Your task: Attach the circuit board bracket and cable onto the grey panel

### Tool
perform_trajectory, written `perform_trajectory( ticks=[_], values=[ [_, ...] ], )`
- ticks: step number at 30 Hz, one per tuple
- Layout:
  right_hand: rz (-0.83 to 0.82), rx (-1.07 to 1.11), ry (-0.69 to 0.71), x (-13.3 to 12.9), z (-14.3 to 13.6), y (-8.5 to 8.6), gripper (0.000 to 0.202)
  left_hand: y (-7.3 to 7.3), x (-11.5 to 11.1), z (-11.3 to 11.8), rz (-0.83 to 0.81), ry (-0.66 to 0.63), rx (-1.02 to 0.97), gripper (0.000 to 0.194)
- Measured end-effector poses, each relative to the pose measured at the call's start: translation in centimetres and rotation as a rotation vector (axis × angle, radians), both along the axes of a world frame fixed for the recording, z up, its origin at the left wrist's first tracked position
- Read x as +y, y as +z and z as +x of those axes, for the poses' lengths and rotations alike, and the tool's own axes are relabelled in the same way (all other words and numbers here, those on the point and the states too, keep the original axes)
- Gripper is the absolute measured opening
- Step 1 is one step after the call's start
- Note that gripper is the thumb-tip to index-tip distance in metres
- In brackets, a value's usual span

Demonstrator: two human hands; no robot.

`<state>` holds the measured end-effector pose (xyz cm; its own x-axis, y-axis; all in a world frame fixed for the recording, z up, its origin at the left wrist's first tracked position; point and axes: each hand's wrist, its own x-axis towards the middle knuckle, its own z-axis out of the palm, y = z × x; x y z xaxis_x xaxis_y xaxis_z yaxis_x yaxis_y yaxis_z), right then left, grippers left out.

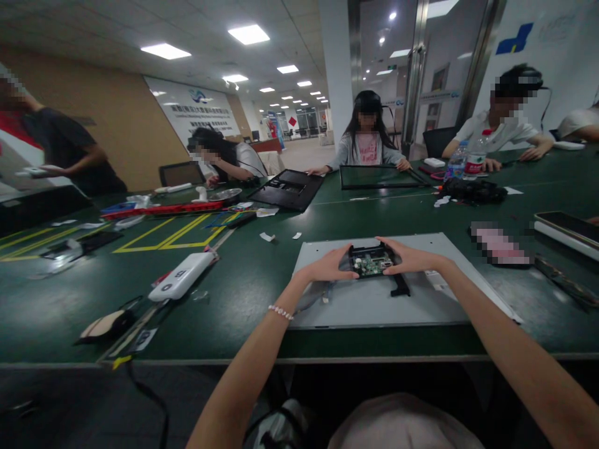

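Between my two hands is a green circuit board in a black plastic frame [373, 263], held above or on a large grey metal panel [355, 308]; I cannot tell whether it touches the panel. My left hand [331, 264] grips the frame's left side, thumb at the near edge. On the right side my right hand [412, 255] grips it the same way, with fingers over the far edge. A small black bracket-like piece [400, 287] shows just below the board. A thin cable with a small connector [326, 295] lies on the panel near my left wrist.
A white power bank [183, 275] and a beige-and-black mouse [105, 325] lie to the left. A pink phone [500, 243] and glasses [565, 282] are at the right. Across the green table, a person holds a black frame [381, 186] beside a black panel [287, 201]; bottles [476, 157] stand further right.
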<state>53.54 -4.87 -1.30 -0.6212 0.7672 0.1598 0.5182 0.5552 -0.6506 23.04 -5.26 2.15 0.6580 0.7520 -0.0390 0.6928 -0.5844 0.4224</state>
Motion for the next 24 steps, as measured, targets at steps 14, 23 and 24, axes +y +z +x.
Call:
perform_trajectory(
  ticks=[14, 23, 24],
  values=[
    [0.097, 0.073, -0.042, -0.9, 0.5, -0.7, 0.1, 0.1, 0.0, 0.0, -0.025, 0.0, -0.018, 0.113],
    [0.1, 0.054, -0.066, -1.6, 1.1, -0.9, 0.1, 0.5, -0.4, 0.7, 0.002, -0.059, 0.073, 0.109],
    [0.093, 0.053, -0.07, -1.6, 1.0, -0.9, 0.1, 0.5, -0.3, 0.7, 0.0, -0.06, 0.084, 0.109]
  ],
)
